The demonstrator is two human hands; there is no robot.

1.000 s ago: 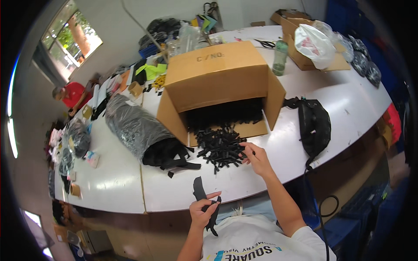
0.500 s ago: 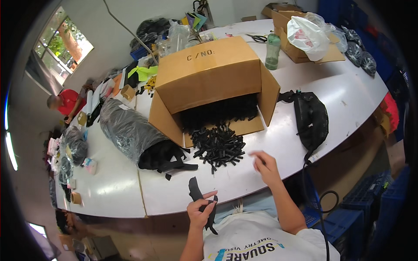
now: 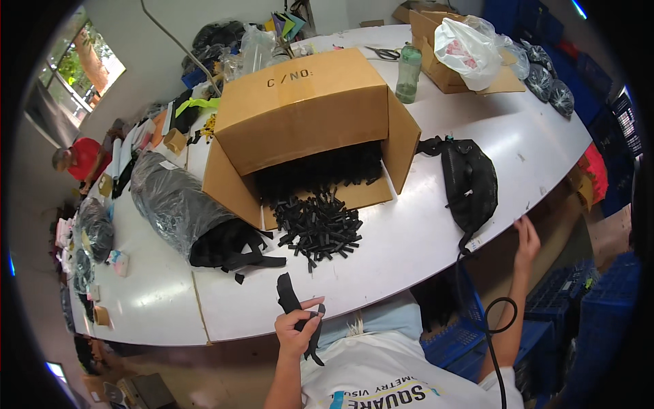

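Note:
My left hand (image 3: 298,328) is closed on a black fabric strip (image 3: 289,294), just in front of the table's near edge. The strip sticks up past my fingers and hangs down below them. My right hand (image 3: 526,242) is out to the right by the table's edge, its fingers stretched out and nothing visible in them. A heap of short black pieces (image 3: 320,228) spreads on the table before an open cardboard box (image 3: 306,116) lying on its side. More black pieces fill the box. Left of the heap, black strips (image 3: 228,247) spill from a plastic bag (image 3: 174,198).
A black waist bag (image 3: 469,184) lies on the right, with a black cable (image 3: 487,313) below it. Farther back stand a green bottle (image 3: 408,73), scissors (image 3: 383,53) and a carton with a white bag (image 3: 466,51). Blue crates (image 3: 565,290) are at right; another person (image 3: 85,160) is far left.
My right hand has swung right, from beside the heap to the table's right edge. My left hand keeps hold of the strip. The whole view has shifted slightly.

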